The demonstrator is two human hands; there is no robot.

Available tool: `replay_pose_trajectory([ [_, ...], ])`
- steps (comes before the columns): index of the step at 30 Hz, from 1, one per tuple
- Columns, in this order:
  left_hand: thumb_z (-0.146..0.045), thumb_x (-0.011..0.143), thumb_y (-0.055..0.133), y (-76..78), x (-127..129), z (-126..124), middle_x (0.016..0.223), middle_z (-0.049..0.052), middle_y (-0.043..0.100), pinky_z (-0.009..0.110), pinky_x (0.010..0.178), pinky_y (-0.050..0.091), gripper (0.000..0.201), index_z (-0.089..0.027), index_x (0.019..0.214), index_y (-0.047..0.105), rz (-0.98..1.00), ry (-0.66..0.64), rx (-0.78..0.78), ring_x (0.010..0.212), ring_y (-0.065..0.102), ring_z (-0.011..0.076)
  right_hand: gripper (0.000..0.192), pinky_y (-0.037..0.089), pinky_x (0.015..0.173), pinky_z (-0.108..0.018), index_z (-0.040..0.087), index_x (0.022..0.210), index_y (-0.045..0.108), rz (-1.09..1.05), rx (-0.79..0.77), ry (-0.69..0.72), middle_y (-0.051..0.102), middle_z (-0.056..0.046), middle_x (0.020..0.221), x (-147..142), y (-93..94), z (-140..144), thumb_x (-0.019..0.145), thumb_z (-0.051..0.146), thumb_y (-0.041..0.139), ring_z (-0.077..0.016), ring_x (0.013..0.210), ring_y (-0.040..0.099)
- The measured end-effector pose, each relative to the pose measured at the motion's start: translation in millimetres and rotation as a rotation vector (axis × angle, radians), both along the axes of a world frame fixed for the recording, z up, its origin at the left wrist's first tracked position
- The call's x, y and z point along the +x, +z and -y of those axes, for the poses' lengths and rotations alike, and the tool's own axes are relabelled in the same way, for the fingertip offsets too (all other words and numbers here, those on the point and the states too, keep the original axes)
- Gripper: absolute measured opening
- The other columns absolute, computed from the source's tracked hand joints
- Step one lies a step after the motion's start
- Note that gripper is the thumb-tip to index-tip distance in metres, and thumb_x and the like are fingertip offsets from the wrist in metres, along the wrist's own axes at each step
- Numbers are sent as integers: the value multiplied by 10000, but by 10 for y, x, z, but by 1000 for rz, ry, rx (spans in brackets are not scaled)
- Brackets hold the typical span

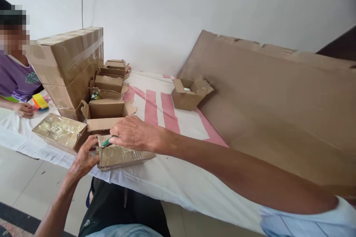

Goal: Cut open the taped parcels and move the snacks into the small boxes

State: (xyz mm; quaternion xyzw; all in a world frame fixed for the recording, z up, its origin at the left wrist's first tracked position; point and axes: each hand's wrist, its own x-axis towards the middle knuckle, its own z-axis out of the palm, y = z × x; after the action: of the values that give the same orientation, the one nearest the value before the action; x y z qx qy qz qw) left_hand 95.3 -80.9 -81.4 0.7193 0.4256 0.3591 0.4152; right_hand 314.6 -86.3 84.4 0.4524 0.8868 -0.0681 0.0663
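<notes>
A small taped cardboard box (122,155) lies at the table's near edge. My left hand (85,155) grips its left end. My right hand (133,133) rests on top of it and holds a small green-handled cutter (107,141) against the box's upper left corner. A second taped box (59,131) lies just to the left, untouched.
A row of open small cartons (107,109) runs back to the wall beside stacked large sealed cartons (69,66). One open carton (190,94) sits mid-table. A big cardboard sheet (278,100) leans at the right. Another person's hand (23,109) rests at far left near colourful items (40,102).
</notes>
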Motion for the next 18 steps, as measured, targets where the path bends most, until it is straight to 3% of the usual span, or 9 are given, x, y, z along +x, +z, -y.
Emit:
replay_pose_trajectory([
  [6,-286,770,791,69,-24,-59,1382,96,624,338,984,581,279,-233,1043,807,-42,6,-14,1262,639,291,305,309,647,-326,144,911,794,41,2,6,756,-104,842,149,29,-87,1053,324,592,-204,735,630],
  [14,-326,799,792,120,92,-57,1335,93,642,330,947,590,267,-236,1049,810,-123,-25,19,1194,671,275,341,259,627,-322,195,721,719,-218,32,7,643,-2,662,1124,-305,10,1039,280,633,-140,615,496],
  [18,-307,804,773,120,189,-44,1292,72,654,309,924,579,249,-244,1042,803,-152,-44,27,1167,677,256,365,265,628,-320,214,763,744,-313,8,10,635,12,663,1333,-432,91,1069,293,563,-129,598,478],
])
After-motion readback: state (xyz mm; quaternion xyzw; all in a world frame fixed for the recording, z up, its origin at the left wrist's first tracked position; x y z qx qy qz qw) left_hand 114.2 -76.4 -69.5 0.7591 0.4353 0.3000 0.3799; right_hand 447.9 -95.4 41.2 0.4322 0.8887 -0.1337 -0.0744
